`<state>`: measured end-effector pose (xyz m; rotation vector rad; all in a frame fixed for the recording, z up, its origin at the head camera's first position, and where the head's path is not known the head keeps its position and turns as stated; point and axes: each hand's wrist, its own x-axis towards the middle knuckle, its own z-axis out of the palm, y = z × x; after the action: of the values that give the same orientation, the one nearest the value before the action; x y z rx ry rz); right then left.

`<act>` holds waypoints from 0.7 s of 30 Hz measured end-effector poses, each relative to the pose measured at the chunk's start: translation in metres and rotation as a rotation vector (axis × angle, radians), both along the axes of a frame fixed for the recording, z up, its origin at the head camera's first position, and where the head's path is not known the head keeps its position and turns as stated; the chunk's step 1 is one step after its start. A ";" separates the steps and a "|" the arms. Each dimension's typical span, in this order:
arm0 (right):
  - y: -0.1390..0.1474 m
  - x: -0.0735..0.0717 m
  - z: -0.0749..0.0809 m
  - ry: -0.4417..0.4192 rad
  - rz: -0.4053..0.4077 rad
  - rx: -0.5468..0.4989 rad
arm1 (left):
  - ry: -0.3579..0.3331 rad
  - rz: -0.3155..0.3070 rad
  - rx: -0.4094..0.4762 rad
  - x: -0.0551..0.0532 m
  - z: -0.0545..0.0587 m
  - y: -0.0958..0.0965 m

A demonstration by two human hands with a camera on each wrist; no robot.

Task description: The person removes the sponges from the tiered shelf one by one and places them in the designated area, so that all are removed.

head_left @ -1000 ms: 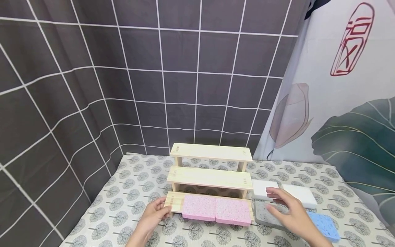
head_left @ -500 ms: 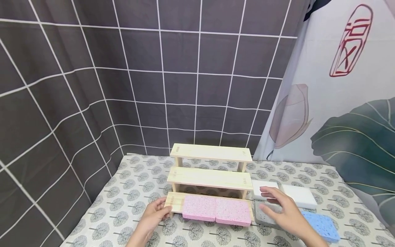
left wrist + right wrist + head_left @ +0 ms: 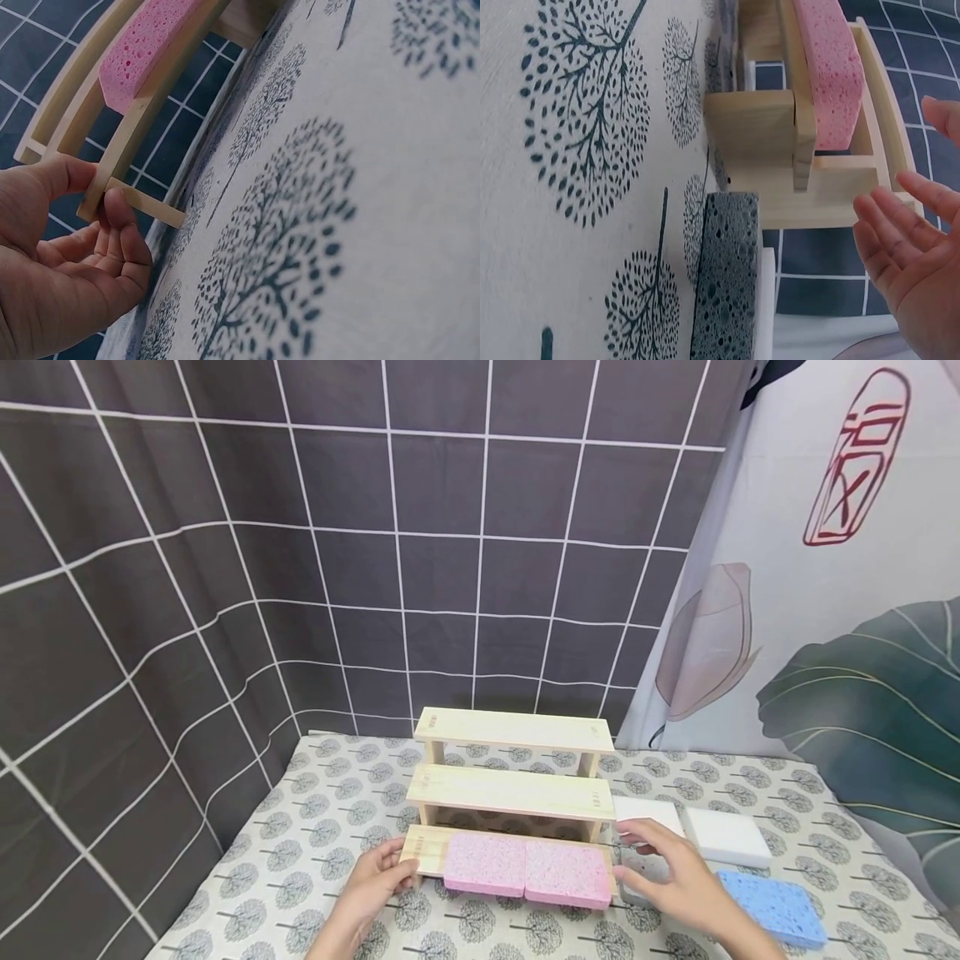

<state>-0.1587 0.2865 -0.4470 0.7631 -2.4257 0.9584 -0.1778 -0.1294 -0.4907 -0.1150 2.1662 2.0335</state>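
A three-tier wooden shelf (image 3: 510,790) stands on the table, with two pink sponges (image 3: 485,863) side by side on its lowest step. At that step's left end my left hand (image 3: 381,872) pinches the board between thumb and fingers, as the left wrist view shows with the thumb on top and the fingers (image 3: 124,247) beneath. My right hand (image 3: 667,881) hovers by the step's right end, fingers spread and relaxed, holding nothing. A grey sponge (image 3: 727,277) lies flat under it, partly hidden in the head view.
Right of the shelf lie two white sponges (image 3: 727,837) and a blue sponge (image 3: 776,906). A tree-print cloth (image 3: 322,802) covers the table. A dark grid-patterned curtain (image 3: 450,568) hangs behind, with a white printed curtain (image 3: 840,677) at the right.
My right hand has moved left, from over the grey sponge towards the shelf's right end, showing more of the blue sponge. The left hand, shelf and sponges have stayed put.
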 end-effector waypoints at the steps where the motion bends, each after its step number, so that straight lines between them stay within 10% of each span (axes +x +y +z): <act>1: -0.001 0.000 0.000 -0.004 0.005 0.006 | 0.001 0.000 0.001 0.000 0.000 0.000; 21: -0.025 -0.002 -0.004 0.024 0.029 0.132 | 0.011 0.000 0.007 0.002 0.002 0.001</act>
<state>-0.1608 0.2613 -0.4514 0.8526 -2.4831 0.8011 -0.1760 -0.1288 -0.4888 -0.1028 2.1658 2.0461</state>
